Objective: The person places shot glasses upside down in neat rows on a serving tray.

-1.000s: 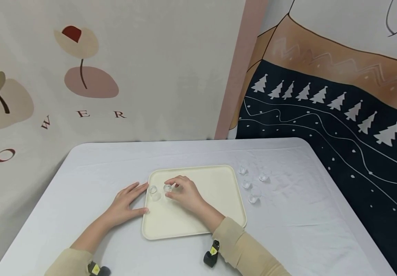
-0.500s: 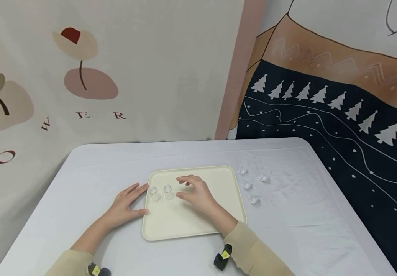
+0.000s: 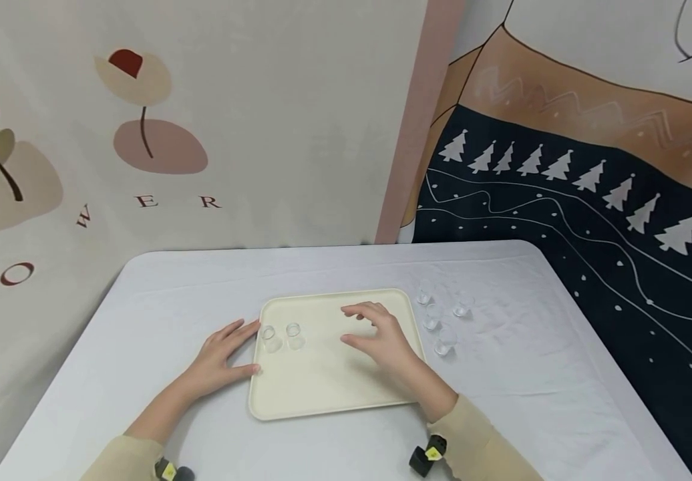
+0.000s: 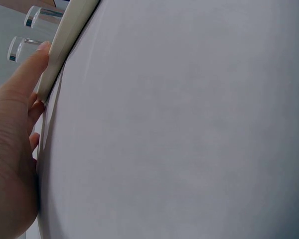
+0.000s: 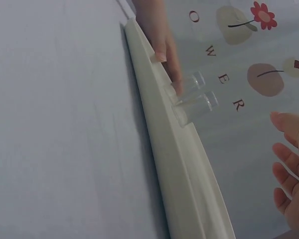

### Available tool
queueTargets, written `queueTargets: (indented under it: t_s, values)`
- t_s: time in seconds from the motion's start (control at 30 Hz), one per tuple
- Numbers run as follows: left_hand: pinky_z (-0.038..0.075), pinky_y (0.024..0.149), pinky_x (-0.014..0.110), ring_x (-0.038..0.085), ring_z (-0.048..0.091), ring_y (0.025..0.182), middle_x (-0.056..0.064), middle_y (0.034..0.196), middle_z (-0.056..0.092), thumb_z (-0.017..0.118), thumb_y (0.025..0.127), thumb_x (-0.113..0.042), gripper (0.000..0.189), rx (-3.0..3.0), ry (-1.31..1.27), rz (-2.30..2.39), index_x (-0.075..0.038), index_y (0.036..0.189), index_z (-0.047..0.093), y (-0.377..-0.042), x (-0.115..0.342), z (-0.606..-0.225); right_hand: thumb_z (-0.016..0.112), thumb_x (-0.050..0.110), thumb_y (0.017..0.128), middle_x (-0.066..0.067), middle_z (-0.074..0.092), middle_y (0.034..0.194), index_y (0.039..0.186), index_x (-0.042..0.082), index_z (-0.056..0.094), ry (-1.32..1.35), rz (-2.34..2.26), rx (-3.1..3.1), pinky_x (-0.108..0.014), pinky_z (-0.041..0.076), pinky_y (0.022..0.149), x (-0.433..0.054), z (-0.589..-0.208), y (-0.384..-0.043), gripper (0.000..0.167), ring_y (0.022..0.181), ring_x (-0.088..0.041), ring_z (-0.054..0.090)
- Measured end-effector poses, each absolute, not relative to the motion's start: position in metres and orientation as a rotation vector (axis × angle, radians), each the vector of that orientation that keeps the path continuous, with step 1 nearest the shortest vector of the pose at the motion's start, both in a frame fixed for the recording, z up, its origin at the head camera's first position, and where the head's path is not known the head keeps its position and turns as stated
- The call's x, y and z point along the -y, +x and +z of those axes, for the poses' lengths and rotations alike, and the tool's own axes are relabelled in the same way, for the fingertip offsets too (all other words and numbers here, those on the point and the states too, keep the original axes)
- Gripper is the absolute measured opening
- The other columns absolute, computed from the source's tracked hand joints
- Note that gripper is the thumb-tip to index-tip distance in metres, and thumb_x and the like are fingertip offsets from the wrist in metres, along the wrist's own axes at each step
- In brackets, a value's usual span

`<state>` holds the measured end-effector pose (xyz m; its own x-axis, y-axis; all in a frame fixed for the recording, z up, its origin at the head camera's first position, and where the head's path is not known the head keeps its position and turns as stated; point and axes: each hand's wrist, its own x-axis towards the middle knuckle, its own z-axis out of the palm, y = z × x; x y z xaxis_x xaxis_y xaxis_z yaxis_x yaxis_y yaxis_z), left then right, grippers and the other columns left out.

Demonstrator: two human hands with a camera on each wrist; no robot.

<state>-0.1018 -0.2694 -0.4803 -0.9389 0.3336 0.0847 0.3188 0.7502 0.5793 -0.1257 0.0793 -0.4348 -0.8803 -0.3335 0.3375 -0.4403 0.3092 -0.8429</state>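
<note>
Two small clear glasses, the left one [image 3: 271,340] and the right one [image 3: 294,337], stand side by side on a cream tray [image 3: 322,394] near its left end. Their thick bases seem to point up. My left hand [image 3: 218,357] rests at the tray's left edge, fingers spread and thumb tip on the rim. In the left wrist view the thumb lies along the rim, close to a glass [image 4: 25,49]. Over the right half of the tray hovers my right hand [image 3: 382,337], thumb and fingers apart with nothing between them.
Several more clear glasses [image 3: 445,343] are grouped on the white tablecloth [image 3: 520,374] just beyond the tray's right edge. Behind the table hangs a printed curtain [image 3: 298,133], with a dark tree-patterned cloth [image 3: 502,200] to the right.
My right hand has let go of the second glass, which stays standing on the tray. It has drawn away to the right, fingers opening. The left hand has kept its place.
</note>
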Motion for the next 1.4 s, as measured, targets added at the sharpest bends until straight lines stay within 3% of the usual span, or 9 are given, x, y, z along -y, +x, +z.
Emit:
queueTargets:
  t_s: [0.23, 0.5, 0.77, 1.2, 1.4]
  values:
    - [0.013, 0.102, 0.069, 0.042, 0.022, 0.137, 0.016, 0.147, 0.039, 0.075, 0.079, -0.044, 0.081, -2.921, 0.558, 0.961, -0.014, 0.146, 0.041, -0.103, 0.269, -0.481, 0.082, 0.011, 0.076, 0.003, 0.066, 0.110, 0.117, 0.013, 0.067, 0.709, 1.543, 2.417, -0.048, 0.043, 0.079, -0.112, -0.427, -0.119, 0.044, 0.098, -0.015, 0.055]
    - [0.013, 0.103, 0.068, 0.042, 0.022, 0.137, 0.017, 0.147, 0.040, 0.075, 0.079, -0.044, 0.081, -2.921, 0.565, 0.963, -0.013, 0.146, 0.041, -0.104, 0.269, -0.480, 0.082, 0.009, 0.075, 0.001, 0.065, 0.111, 0.118, 0.011, 0.066, 0.653, 1.474, 2.405, -0.047, 0.044, 0.081, -0.149, -0.421, -0.111, 0.047, 0.100, -0.019, 0.055]
    - [0.012, 0.104, 0.067, 0.041, 0.022, 0.138, 0.016, 0.147, 0.040, 0.075, 0.079, -0.045, 0.081, -2.920, 0.565, 0.958, -0.014, 0.146, 0.041, -0.105, 0.268, -0.479, 0.084, 0.000, 0.069, -0.005, 0.065, 0.111, 0.116, 0.007, 0.066, 0.602, 1.398, 2.362, -0.026, 0.043, 0.080, -0.184, -0.422, -0.101, 0.051, 0.098, -0.024, 0.055]
    - [0.013, 0.103, 0.068, 0.042, 0.022, 0.137, 0.016, 0.147, 0.040, 0.075, 0.079, -0.045, 0.081, -2.923, 0.559, 0.956, -0.013, 0.146, 0.042, -0.103, 0.269, -0.479, 0.086, -0.003, 0.063, -0.008, 0.066, 0.107, 0.116, 0.003, 0.065, 0.584, 1.232, 2.389, -0.032, 0.037, 0.074, -0.231, -0.435, -0.096, 0.058, 0.095, -0.017, 0.054]
    - [0.012, 0.104, 0.067, 0.042, 0.023, 0.137, 0.016, 0.146, 0.041, 0.075, 0.080, -0.044, 0.080, -2.926, 0.589, 0.969, -0.011, 0.145, 0.042, -0.102, 0.269, -0.479, 0.085, -0.002, 0.066, -0.007, 0.065, 0.108, 0.121, 0.006, 0.062, 0.595, 1.237, 2.449, -0.032, 0.037, 0.075, -0.247, -0.447, -0.099, 0.060, 0.095, -0.016, 0.053]
